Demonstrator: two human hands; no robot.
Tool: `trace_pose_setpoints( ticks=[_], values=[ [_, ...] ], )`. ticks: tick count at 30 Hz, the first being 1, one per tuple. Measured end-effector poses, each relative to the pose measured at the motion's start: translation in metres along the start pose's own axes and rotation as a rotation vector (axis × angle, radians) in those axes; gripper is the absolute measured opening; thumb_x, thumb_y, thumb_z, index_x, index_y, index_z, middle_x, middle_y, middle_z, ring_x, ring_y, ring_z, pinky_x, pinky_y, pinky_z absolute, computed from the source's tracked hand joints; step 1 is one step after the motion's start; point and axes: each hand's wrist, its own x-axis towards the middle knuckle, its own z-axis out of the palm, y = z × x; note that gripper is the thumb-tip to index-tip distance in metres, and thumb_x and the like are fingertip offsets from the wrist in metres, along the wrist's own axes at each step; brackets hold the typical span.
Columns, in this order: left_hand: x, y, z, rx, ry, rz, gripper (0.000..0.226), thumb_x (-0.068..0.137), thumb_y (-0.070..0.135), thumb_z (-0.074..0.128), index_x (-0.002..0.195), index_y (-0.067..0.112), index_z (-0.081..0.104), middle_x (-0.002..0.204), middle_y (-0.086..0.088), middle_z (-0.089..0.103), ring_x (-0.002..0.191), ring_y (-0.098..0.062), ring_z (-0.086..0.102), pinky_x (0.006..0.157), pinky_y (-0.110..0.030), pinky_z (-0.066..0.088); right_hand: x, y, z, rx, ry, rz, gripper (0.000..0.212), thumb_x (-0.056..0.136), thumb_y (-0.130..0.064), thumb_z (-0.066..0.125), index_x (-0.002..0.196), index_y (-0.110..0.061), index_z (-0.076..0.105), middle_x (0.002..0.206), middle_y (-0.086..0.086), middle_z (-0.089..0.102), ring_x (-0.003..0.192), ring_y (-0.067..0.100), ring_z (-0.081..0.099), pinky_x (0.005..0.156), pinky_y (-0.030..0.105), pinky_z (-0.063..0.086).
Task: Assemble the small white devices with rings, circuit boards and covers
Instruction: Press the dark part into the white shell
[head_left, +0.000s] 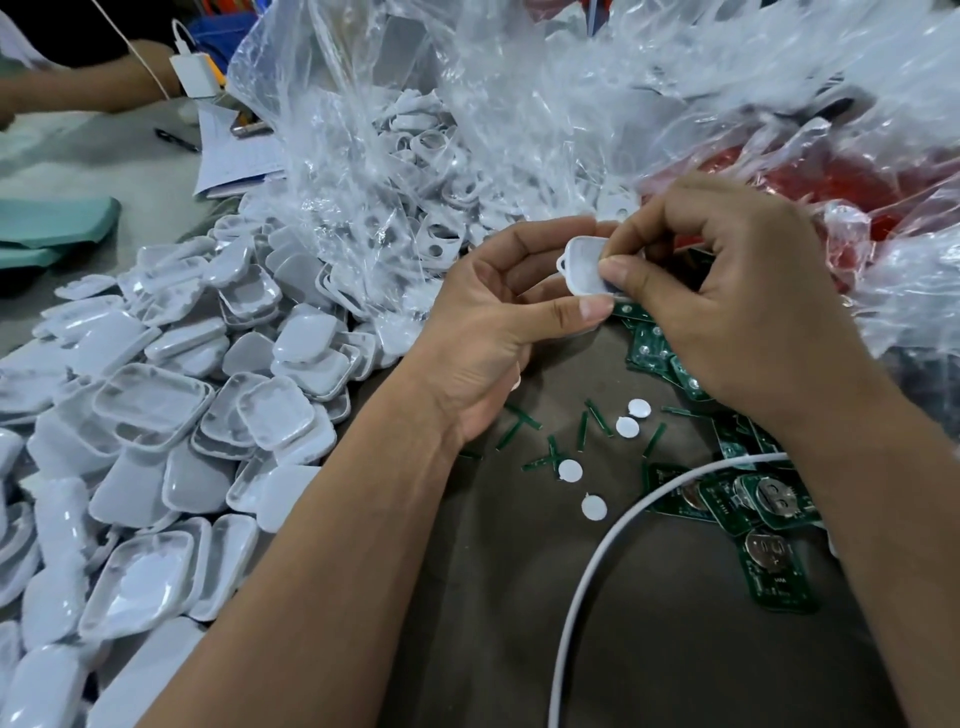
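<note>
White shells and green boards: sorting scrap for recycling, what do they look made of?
Shells: seemingly glossy moulded plastic, with bright highlights and thin rims. Boards: likely rigid circuit laminate, matte green with a round metal holder.

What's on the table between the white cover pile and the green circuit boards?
Head view: the left hand and forearm, green offcut strips and small white discs.

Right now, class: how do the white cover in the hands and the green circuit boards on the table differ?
The white cover is plain, glossy and held by both hands; the circuit boards are green, flat, carry round metal holders and lie loose on the table. Both are small parts.
</note>
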Motion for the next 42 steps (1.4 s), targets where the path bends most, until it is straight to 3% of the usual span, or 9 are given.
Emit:
trace_pose_setpoints(
  ticks=[4, 9, 14, 17, 20, 24, 28, 32, 42],
  values=[
    [-0.001, 0.004, 0.0, -0.038, -0.022, -0.025, 0.041, 0.081, -0.012, 0.066, 0.117, 0.007, 0.065, 0.111, -0.008, 0.074, 0.099, -0.018, 0.071, 0.089, -0.03, 0.059, -0.001, 0.004, 0.001, 0.112, 0.06, 0.026, 0.013, 0.088, -0.028, 0.081, 0.092, -0.016, 0.074, 0.08, 0.001, 0.066, 0.068, 0.018, 0.06, 0.065, 0.038, 0.053],
    [-0.001, 0.013, -0.004, -0.214, -0.019, -0.148, 0.049, 0.092, 0.013, 0.06, 0.141, 0.008, 0.056, 0.136, -0.013, 0.064, 0.119, -0.028, 0.062, 0.103, -0.038, 0.053, 0.001, 0.004, -0.007, 0.488, 0.208, 0.107, 0.041, 0.101, -0.049, 0.062, 0.099, -0.007, 0.065, 0.065, -0.01, 0.053, 0.052, 0.006, 0.043, 0.05, 0.022, 0.034],
    [0.001, 0.014, -0.005, -0.395, -0.077, -0.224, 0.047, 0.095, 0.023, 0.055, 0.139, 0.005, 0.056, 0.124, -0.015, 0.068, 0.109, -0.029, 0.068, 0.092, -0.036, 0.06, -0.002, -0.001, -0.004, 0.207, 0.211, -0.031, 0.022, 0.105, -0.028, 0.061, 0.1, -0.009, 0.071, 0.085, 0.007, 0.069, 0.073, 0.02, 0.062, 0.063, 0.036, 0.048],
    [0.002, 0.011, -0.006, -0.427, -0.123, -0.251, 0.038, 0.095, 0.026, 0.057, 0.124, 0.004, 0.068, 0.117, -0.017, 0.071, 0.102, -0.027, 0.071, 0.09, -0.036, 0.059, -0.003, -0.006, -0.001, 0.133, 0.183, -0.113, 0.019, 0.104, -0.025, 0.064, 0.101, -0.011, 0.076, 0.089, 0.015, 0.068, 0.08, 0.031, 0.064, 0.071, 0.045, 0.05],
    [0.003, 0.009, -0.008, -0.453, -0.165, -0.275, 0.032, 0.099, 0.026, 0.052, 0.112, 0.006, 0.074, 0.109, -0.015, 0.073, 0.1, -0.026, 0.071, 0.093, -0.037, 0.058, -0.005, -0.009, -0.001, 0.128, 0.137, -0.173, 0.025, 0.106, -0.027, 0.061, 0.102, -0.01, 0.079, 0.086, 0.017, 0.065, 0.081, 0.032, 0.064, 0.071, 0.039, 0.05],
    [0.003, 0.009, -0.01, -0.465, -0.185, -0.293, 0.037, 0.109, 0.025, 0.039, 0.124, 0.009, 0.068, 0.111, -0.012, 0.073, 0.101, -0.024, 0.07, 0.096, -0.037, 0.055, -0.007, -0.01, -0.001, 0.152, 0.132, -0.203, 0.029, 0.108, -0.026, 0.057, 0.099, -0.011, 0.08, 0.08, 0.012, 0.06, 0.077, 0.024, 0.059, 0.07, 0.027, 0.042],
    [0.002, 0.011, -0.008, -0.418, -0.212, -0.285, 0.041, 0.111, 0.026, 0.033, 0.146, 0.013, 0.049, 0.113, -0.007, 0.07, 0.102, -0.021, 0.067, 0.099, -0.035, 0.053, -0.007, -0.007, 0.001, 0.111, 0.12, -0.219, 0.03, 0.108, -0.027, 0.057, 0.097, -0.013, 0.081, 0.082, 0.015, 0.058, 0.077, 0.026, 0.059, 0.068, 0.035, 0.044],
    [0.0, 0.012, -0.005, -0.401, -0.204, -0.28, 0.039, 0.109, 0.024, 0.034, 0.143, 0.014, 0.051, 0.113, -0.005, 0.07, 0.104, -0.02, 0.066, 0.101, -0.034, 0.053, -0.006, -0.007, 0.001, 0.103, 0.098, -0.219, 0.028, 0.107, -0.027, 0.058, 0.097, -0.015, 0.081, 0.08, 0.011, 0.056, 0.072, 0.018, 0.055, 0.063, 0.029, 0.041],
    [0.001, 0.012, -0.004, -0.396, -0.186, -0.264, 0.04, 0.107, 0.023, 0.035, 0.142, 0.014, 0.052, 0.115, -0.007, 0.069, 0.104, -0.019, 0.065, 0.101, -0.034, 0.051, -0.006, -0.006, 0.0, 0.09, 0.052, -0.231, 0.023, 0.106, -0.026, 0.061, 0.1, -0.017, 0.081, 0.085, 0.012, 0.055, 0.069, 0.023, 0.052, 0.063, 0.027, 0.038]
  ],
)
